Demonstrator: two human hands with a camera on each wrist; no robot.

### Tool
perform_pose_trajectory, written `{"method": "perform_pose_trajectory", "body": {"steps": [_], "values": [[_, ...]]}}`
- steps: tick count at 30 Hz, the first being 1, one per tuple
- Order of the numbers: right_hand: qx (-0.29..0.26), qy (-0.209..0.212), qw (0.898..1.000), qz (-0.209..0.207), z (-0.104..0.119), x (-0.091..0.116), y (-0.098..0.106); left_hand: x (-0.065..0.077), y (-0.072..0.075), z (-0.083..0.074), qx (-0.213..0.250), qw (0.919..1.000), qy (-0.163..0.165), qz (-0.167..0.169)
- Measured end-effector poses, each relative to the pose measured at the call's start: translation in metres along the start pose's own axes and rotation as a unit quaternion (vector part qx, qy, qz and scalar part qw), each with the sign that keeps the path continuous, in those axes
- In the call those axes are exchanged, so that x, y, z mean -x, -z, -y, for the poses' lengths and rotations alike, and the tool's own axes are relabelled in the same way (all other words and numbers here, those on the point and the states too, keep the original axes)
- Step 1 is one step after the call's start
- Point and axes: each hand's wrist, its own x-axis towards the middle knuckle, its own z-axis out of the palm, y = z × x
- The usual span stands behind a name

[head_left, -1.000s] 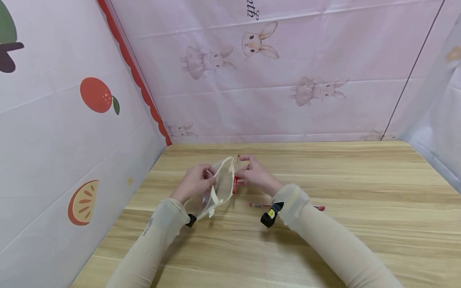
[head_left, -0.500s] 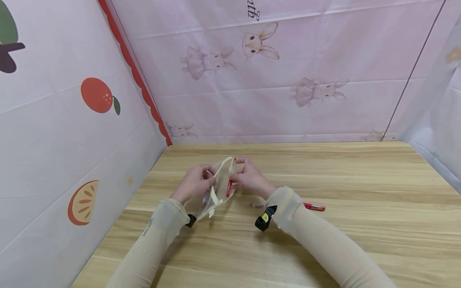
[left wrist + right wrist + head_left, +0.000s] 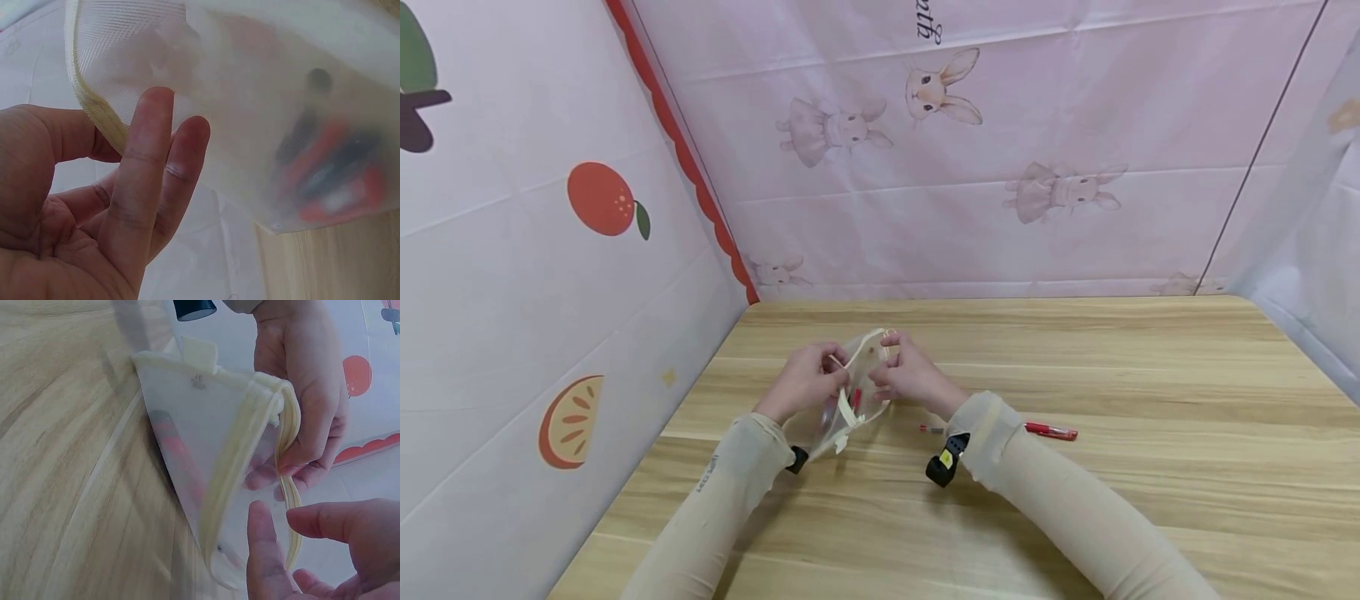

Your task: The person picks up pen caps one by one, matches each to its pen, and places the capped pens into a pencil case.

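Observation:
A translucent mesh zipper pouch [image 3: 868, 379] with cream edging gapes above the table. My left hand [image 3: 808, 379] pinches one side of its mouth between thumb and finger; in the left wrist view the zipper edge [image 3: 103, 115] lies in that grip. My right hand [image 3: 913, 375] is at the mouth's other side, thumb and fingers apart with nothing between them, as the right wrist view shows. Inside the pouch a red pen [image 3: 181, 453] shows through the mesh. Blurred red and dark items [image 3: 331, 169] lie at its bottom.
Another red pen [image 3: 1051, 431] lies on the wooden table [image 3: 1150, 367] under my right wrist, its middle hidden. A printed pink cloth [image 3: 985, 233] rises behind the table. A white cloth [image 3: 497, 333] with fruit prints stands at the left.
My right hand has moved left to the pouch mouth, and the red pen it held has gone down inside and been let go. My left hand has stayed in place.

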Motion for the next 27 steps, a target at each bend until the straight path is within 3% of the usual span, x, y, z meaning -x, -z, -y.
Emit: {"method": "perform_pose_trajectory", "body": {"steps": [13,27], "values": [[0.015,0.009,1.0,0.025,0.001,0.002,0.006,-0.001,0.001,0.002,0.0,1.0,-0.004,0.004],[0.118,0.044,0.989,0.071,0.005,0.006,0.026,0.001,0.001,0.003,0.001,0.9999,-0.01,0.006]]}}
